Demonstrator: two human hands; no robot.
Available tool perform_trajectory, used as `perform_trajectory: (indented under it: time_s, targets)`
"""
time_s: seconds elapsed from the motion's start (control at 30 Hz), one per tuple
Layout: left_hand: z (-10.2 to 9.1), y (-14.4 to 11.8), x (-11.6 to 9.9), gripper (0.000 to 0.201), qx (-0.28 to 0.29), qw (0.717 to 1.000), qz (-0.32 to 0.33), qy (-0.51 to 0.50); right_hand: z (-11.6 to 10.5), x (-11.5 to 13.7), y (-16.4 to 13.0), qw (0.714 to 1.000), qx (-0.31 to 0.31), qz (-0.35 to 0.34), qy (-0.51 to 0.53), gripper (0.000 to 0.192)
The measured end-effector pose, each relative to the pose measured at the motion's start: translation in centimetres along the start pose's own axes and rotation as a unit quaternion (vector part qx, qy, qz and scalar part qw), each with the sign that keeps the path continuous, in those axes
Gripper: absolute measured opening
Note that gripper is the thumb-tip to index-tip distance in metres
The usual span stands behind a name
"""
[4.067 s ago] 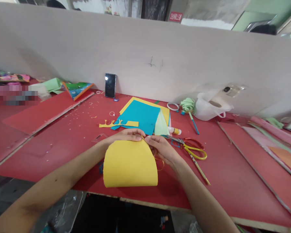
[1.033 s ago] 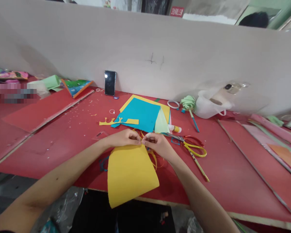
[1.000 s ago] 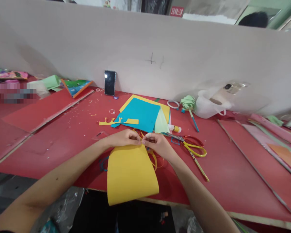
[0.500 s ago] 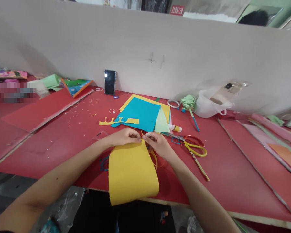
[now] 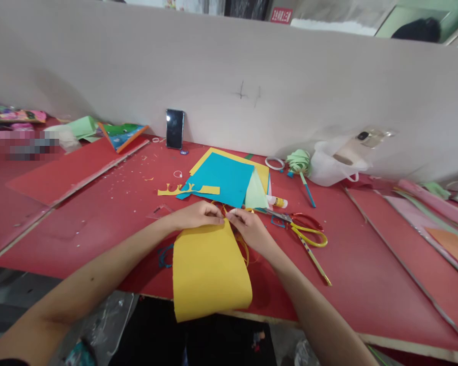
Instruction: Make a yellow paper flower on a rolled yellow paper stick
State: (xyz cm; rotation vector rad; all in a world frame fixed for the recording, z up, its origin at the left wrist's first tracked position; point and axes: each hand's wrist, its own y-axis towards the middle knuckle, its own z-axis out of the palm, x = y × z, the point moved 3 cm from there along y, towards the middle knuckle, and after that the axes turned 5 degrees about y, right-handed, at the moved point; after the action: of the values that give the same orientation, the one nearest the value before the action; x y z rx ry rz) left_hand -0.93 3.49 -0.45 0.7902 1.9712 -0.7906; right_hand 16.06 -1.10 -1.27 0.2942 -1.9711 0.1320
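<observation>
A yellow sheet of paper (image 5: 211,274) curves down over the table's front edge, its far edge held up by both hands. My left hand (image 5: 200,214) is closed on that far edge, fingers pinched near the right corner. Right beside it, my right hand (image 5: 248,226) pinches the same corner, the fingertips of both hands almost touching. Thin yellow paper strips (image 5: 245,251) hang or lie under my right hand. Beyond the hands are a teal sheet (image 5: 221,175) and a yellow cut-out strip (image 5: 209,190). Scissors (image 5: 309,235) with red and yellow handles lie to the right.
A pencil (image 5: 316,264) and a glue stick (image 5: 278,202) lie near the scissors. Further back are a tape ring (image 5: 275,163), a green paper flower (image 5: 298,161) and a white plastic bag (image 5: 322,165). A phone (image 5: 174,129) leans on the grey partition (image 5: 137,66).
The view has shifted very slightly. Both hands keep their pinch on the yellow paper, with hardly any movement.
</observation>
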Motion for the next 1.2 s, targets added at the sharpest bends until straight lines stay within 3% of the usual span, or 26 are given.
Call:
perform_trajectory:
  time_s: [0.33,1.2]
  targets:
    - [-0.13,-0.08,-0.28,0.037,-0.007,1.000,0.011,0.003,0.06,0.13,0.03,0.999,0.001,-0.017,0.041,0.029]
    - [-0.11,-0.08,-0.05,0.040,-0.003,1.000,-0.004,0.014,0.03,0.05,0.02,1.000,0.013,-0.004,-0.006,0.032]
